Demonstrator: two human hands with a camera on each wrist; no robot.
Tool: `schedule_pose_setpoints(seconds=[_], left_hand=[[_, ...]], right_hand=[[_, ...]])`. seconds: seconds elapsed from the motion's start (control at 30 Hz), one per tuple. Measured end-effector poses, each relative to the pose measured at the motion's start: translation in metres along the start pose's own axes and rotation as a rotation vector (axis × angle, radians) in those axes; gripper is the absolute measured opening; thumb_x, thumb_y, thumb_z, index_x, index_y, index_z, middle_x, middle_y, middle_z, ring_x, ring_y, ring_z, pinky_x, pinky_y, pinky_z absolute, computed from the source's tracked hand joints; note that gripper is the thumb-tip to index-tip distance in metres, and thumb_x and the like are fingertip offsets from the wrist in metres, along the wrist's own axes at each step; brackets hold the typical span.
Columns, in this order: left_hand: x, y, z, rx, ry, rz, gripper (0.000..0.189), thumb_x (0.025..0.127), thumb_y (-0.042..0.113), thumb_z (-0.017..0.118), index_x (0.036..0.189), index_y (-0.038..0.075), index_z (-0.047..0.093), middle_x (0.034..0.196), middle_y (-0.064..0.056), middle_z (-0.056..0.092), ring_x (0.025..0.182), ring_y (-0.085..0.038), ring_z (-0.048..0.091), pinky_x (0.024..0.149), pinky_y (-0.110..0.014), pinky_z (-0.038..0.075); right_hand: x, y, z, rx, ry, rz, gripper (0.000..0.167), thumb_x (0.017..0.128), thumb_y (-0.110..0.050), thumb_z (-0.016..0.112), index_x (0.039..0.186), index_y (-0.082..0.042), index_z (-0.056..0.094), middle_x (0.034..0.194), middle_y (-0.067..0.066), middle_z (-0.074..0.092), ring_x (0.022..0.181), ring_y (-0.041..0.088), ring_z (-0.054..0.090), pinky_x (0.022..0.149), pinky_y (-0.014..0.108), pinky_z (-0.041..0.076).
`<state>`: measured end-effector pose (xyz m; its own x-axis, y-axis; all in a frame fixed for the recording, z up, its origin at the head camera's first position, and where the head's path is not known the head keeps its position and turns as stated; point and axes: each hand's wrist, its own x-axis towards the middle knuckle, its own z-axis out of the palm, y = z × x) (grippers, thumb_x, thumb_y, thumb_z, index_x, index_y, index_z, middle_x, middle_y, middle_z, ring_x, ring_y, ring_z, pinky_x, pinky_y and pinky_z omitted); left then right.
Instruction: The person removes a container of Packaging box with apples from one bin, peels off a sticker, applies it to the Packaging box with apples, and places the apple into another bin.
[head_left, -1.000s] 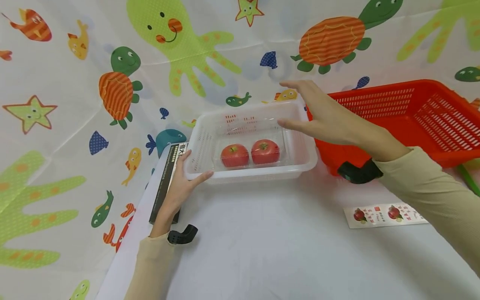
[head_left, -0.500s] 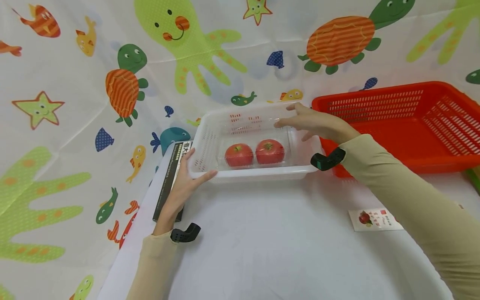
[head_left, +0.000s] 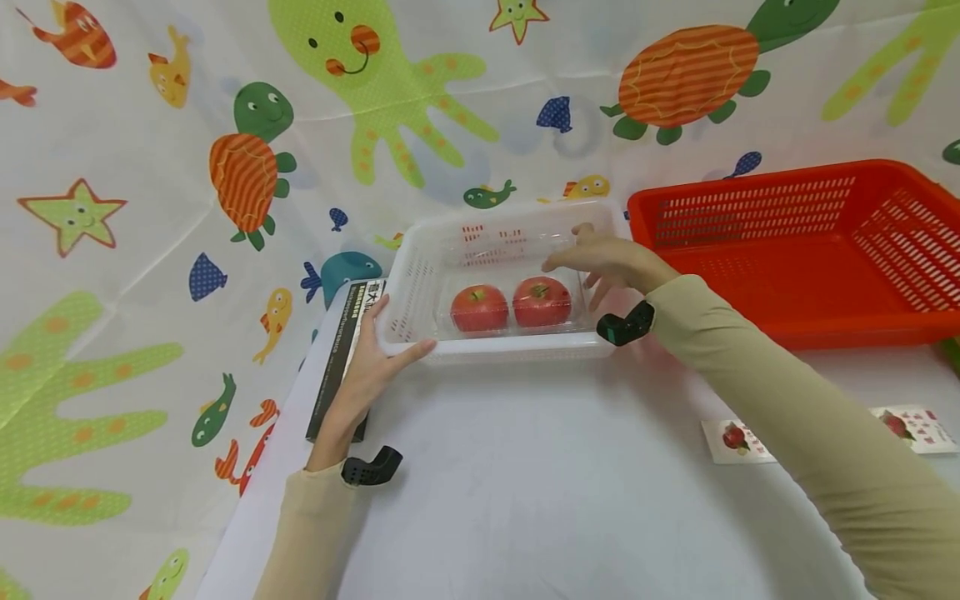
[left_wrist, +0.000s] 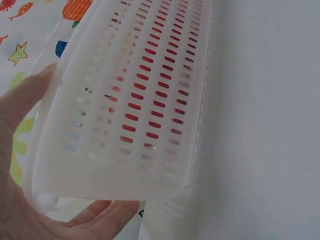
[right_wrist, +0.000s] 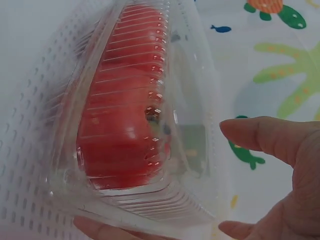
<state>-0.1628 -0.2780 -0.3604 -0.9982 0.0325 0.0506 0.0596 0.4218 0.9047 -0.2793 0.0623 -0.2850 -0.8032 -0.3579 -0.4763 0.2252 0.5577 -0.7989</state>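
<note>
Clear ribbed box (right_wrist: 150,201) around two red apples (head_left: 542,302)

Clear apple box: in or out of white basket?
In: head view shows the clear box within the walls of the white basket.

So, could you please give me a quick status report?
Left hand holding white basket by its left end. Right hand at right end of clear container, contact unclear. Two apples inside the container. Nothing visibly in the way.
</note>
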Motion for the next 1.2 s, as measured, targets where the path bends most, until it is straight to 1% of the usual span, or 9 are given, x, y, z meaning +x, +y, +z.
schedule_pose_setpoints(seconds=[0.2, 0.4, 0.53, 0.63, 0.8, 0.87, 1.03, 1.1, 1.2], left_hand=[[0.0, 0.0, -0.001, -0.005, 0.001, 0.003, 0.102, 0.093, 0.018, 0.078, 0.167, 0.02, 0.008, 0.153, -0.015, 0.041, 0.13, -0.032, 0.045, 0.109, -0.048, 0.039], [-0.001, -0.001, -0.002, 0.002, 0.004, 0.007, 0.101, 0.093, 0.019, 0.078, 0.166, 0.021, 0.009, 0.153, -0.014, 0.04, 0.129, -0.032, 0.046, 0.11, -0.05, 0.041], [-0.001, -0.001, -0.002, 0.008, 0.006, 0.013, 0.101, 0.093, 0.02, 0.079, 0.166, 0.021, 0.009, 0.154, -0.014, 0.039, 0.13, -0.031, 0.045, 0.112, -0.053, 0.041], [0.0, -0.002, -0.003, 0.005, 0.005, 0.018, 0.101, 0.093, 0.02, 0.079, 0.166, 0.02, 0.01, 0.155, -0.014, 0.039, 0.129, -0.031, 0.045, 0.112, -0.054, 0.041], [0.003, -0.001, -0.001, 0.011, 0.007, 0.026, 0.101, 0.092, 0.019, 0.078, 0.166, 0.018, 0.01, 0.153, -0.016, 0.04, 0.126, -0.032, 0.047, 0.108, -0.048, 0.045], [0.003, -0.001, -0.001, 0.014, 0.009, 0.028, 0.101, 0.092, 0.019, 0.078, 0.166, 0.017, 0.01, 0.152, -0.016, 0.04, 0.125, -0.032, 0.047, 0.107, -0.046, 0.046], [0.003, -0.002, -0.001, 0.015, 0.008, 0.02, 0.1, 0.093, 0.02, 0.078, 0.166, 0.018, 0.01, 0.153, -0.017, 0.039, 0.126, -0.033, 0.047, 0.109, -0.05, 0.046], [0.003, -0.003, -0.001, 0.018, 0.01, 0.01, 0.1, 0.093, 0.021, 0.078, 0.167, 0.019, 0.011, 0.153, -0.016, 0.039, 0.126, -0.033, 0.047, 0.109, -0.052, 0.045], [0.002, -0.003, -0.002, 0.015, 0.015, -0.001, 0.101, 0.093, 0.022, 0.078, 0.167, 0.021, 0.01, 0.154, -0.015, 0.039, 0.127, -0.032, 0.046, 0.11, -0.053, 0.043]], right_hand=[[0.01, -0.008, 0.01, 0.014, -0.029, 0.001, 0.098, 0.103, -0.03, 0.06, 0.163, -0.009, -0.014, 0.164, 0.027, 0.017, 0.137, 0.056, 0.041, 0.095, 0.058, 0.056], [0.019, -0.014, 0.013, 0.032, -0.047, 0.034, 0.098, 0.103, -0.03, 0.06, 0.162, -0.008, -0.014, 0.166, 0.027, 0.012, 0.141, 0.057, 0.039, 0.096, 0.057, 0.056], [0.024, -0.013, 0.012, 0.062, -0.047, 0.078, 0.096, 0.101, -0.031, 0.064, 0.161, -0.006, -0.007, 0.164, 0.028, 0.015, 0.141, 0.055, 0.038, 0.097, 0.056, 0.056], [0.031, -0.011, 0.012, 0.069, -0.049, 0.105, 0.094, 0.1, -0.033, 0.067, 0.161, -0.003, 0.002, 0.161, 0.028, 0.02, 0.141, 0.053, 0.039, 0.098, 0.055, 0.055], [0.04, -0.008, 0.01, 0.042, -0.074, 0.108, 0.088, 0.1, -0.038, 0.067, 0.162, -0.002, 0.017, 0.159, 0.03, 0.029, 0.138, 0.052, 0.043, 0.102, 0.055, 0.053], [0.043, -0.006, 0.008, 0.066, -0.09, 0.111, 0.084, 0.1, -0.038, 0.067, 0.162, -0.004, 0.021, 0.16, 0.029, 0.029, 0.14, 0.052, 0.04, 0.103, 0.056, 0.052], [0.052, -0.004, 0.006, 0.236, -0.13, 0.184, 0.084, 0.101, -0.035, 0.067, 0.165, -0.009, 0.019, 0.165, 0.03, 0.02, 0.149, 0.05, 0.028, 0.109, 0.057, 0.046], [0.054, -0.004, 0.007, 0.247, -0.13, 0.207, 0.089, 0.101, -0.036, 0.068, 0.166, -0.009, 0.014, 0.165, 0.031, 0.018, 0.149, 0.049, 0.027, 0.11, 0.056, 0.045], [0.057, -0.005, 0.008, 0.188, -0.109, 0.211, 0.094, 0.1, -0.041, 0.068, 0.167, -0.009, 0.011, 0.164, 0.032, 0.019, 0.148, 0.047, 0.029, 0.11, 0.055, 0.046]])
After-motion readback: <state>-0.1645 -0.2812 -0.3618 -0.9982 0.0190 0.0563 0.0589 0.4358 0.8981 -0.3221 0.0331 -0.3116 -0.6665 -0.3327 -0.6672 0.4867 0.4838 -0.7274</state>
